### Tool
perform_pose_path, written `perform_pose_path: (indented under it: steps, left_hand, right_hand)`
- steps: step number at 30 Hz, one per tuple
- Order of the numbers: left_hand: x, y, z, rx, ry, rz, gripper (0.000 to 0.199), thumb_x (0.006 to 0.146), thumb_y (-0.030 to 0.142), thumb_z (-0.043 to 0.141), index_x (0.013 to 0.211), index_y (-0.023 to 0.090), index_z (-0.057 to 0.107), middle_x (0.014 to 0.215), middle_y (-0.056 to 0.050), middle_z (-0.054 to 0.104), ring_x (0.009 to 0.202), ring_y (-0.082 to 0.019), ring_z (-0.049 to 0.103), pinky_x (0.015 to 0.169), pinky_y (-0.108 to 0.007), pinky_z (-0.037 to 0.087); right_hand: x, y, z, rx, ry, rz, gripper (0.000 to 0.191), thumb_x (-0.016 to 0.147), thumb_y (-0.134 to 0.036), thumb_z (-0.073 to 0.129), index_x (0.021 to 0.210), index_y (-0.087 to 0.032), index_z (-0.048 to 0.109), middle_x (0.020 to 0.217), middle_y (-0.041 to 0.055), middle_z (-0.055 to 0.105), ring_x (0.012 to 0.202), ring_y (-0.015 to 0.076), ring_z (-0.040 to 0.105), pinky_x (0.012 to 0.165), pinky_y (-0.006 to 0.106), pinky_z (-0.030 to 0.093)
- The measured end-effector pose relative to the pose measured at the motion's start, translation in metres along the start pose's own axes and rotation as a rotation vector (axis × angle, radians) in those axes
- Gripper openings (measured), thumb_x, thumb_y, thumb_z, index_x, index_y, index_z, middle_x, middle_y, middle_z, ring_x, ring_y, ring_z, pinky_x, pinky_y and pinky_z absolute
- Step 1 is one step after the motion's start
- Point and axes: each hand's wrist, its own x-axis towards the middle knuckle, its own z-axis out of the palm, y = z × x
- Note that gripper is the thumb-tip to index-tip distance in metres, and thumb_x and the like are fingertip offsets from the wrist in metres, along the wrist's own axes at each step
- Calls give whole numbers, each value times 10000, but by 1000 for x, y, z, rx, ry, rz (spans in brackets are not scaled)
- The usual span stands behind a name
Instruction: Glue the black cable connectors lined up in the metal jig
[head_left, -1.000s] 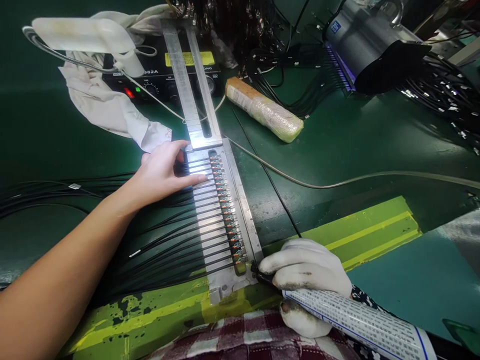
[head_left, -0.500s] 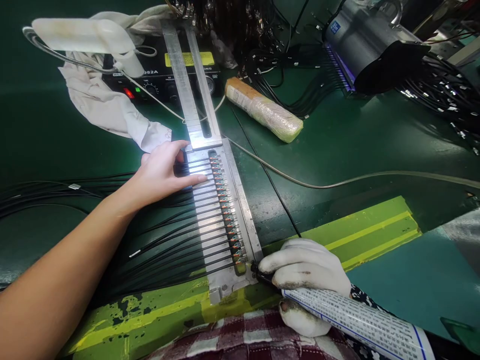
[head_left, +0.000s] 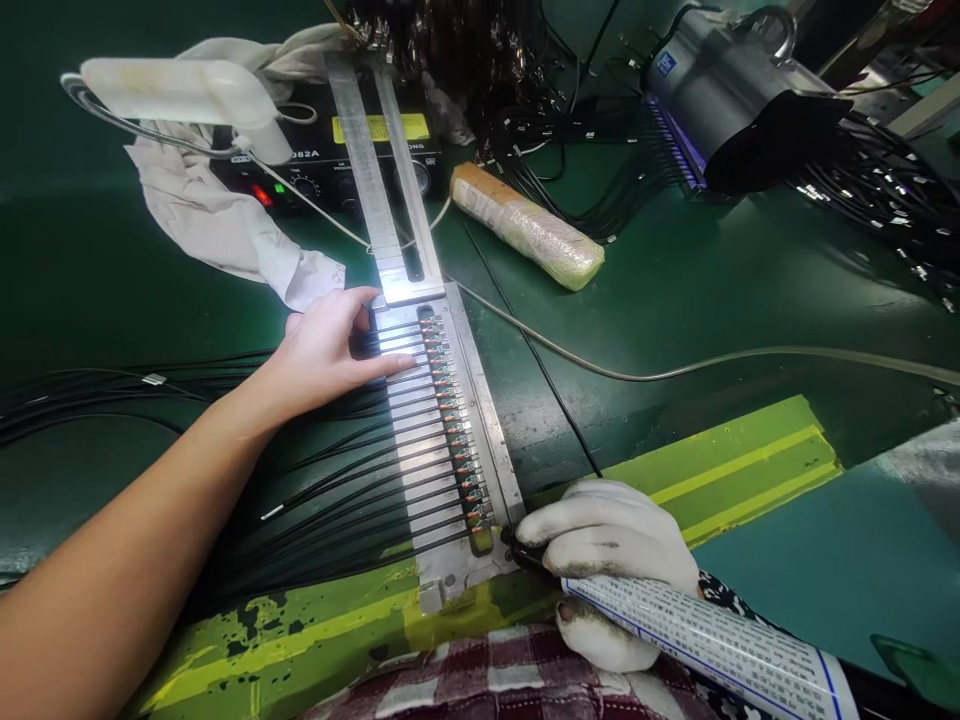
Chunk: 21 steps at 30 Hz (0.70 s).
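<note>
A metal fixture [head_left: 487, 400] stands lengthwise in front of me. Several black cables [head_left: 427, 430] lie side by side in its slots, their stripped ends with small connectors [head_left: 454, 420] in a row along it. My left hand [head_left: 330, 335], bare, grips the fixture's far left side, thumb across the cables and forefinger at the edge. In my right hand [head_left: 611, 540], wearing a stained white glove, is a white printed glue tube [head_left: 712, 640]. Its black nozzle points left, close to the fixture's near right corner; whether it touches cannot be made out.
Beyond the fixture sits a black control box [head_left: 262, 170], partly under a slotted metal bar [head_left: 364, 160] and a white lamp [head_left: 180, 90] with cloth. A wrapped roll [head_left: 525, 225], a pale hose [head_left: 645, 375], a grey blower-like device [head_left: 720, 100] and cable bundles [head_left: 892, 180] lie about.
The whole view has shifted slightly. The nozzle stays near the fixture's near right corner, and both hands keep almost the same place and hold.
</note>
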Motion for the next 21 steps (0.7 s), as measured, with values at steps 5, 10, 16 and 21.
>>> perform_pose_path:
  steps: [5,10,16,21]
  left_hand:
    - [0,1,0,-11,3,4,846,714,774,557,1283,154,476,977,-73,546,870,-237,519,718,-334,358]
    - [0,-2,0,-62,-12,-10,889,713,770,560,1333,143,444,1011,-83,545,896,-239,517,739,-334,380]
    - [3,-6,2,-33,-21,-7,909,721,785,528,1339,126,428,1020,-90,546,903,-239,522,757,-338,401]
    - [1,-4,-2,25,-43,-4,879,737,768,516,1321,117,434,1015,-99,577,906,-254,557,772,-354,429]
  right_hand:
    - [4,-2,-1,-18,-17,-1,164,799,-306,549,871,-168,599,915,39,719,796,153,704,620,297,505]
    - [7,-4,0,-30,0,-4,156,809,-315,516,857,-181,579,888,24,718,802,140,708,618,283,492]
    - [7,0,1,-53,-37,-43,170,794,-321,543,878,-180,589,895,34,718,813,148,711,628,277,494]
    - [3,-3,7,37,163,-6,159,793,-315,587,886,-187,608,895,39,713,792,173,704,689,291,521]
